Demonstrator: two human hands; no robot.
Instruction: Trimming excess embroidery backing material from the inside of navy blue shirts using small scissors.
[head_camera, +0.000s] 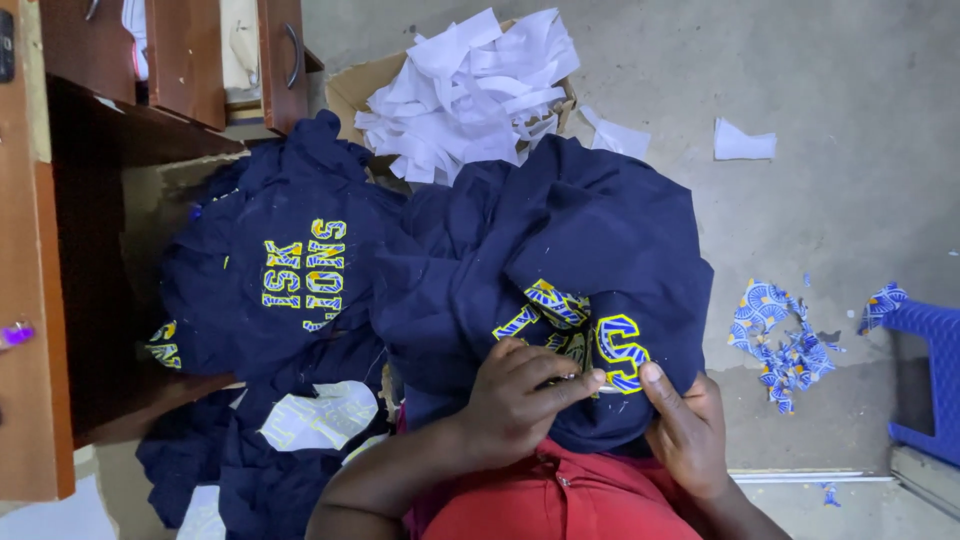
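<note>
Two hands on one navy shirt (560, 230) here, bunched up over the person's lap at the bottom middle of the view, spilling up toward the cardboard box (350, 88). The left hand (515, 400) lies on top of the cloth with its fingers (560, 385) curled and reaching across the yellow-and-blue lettering (585, 335), fingertips touching the edge of the last letter; looks like a pinch at the fabric, but I can't tell if it's actually gripping or just pressing. The right hand (685, 430) is on the shirt's lower right edge, thumb (655, 385) on top just beside that same letter, the other fingers tucked under the cloth, so it's clamped on the fabric. The lettering sits right between the two hands, mostly above the fingertips. Just to the left there's a pile of shirts (280, 290) of the same kind, one showing its lettering, reaching down to the bottom left corner. The box behind is stuffed with white paper scraps (470, 90), a couple more lie loose on the concrete floor (820, 80). Blue patterned fabric scraps (780, 340) lie on the floor to the right, near a blue plastic stool (930, 370). Wooden desk (40, 300) with drawers along the left edge.
</note>
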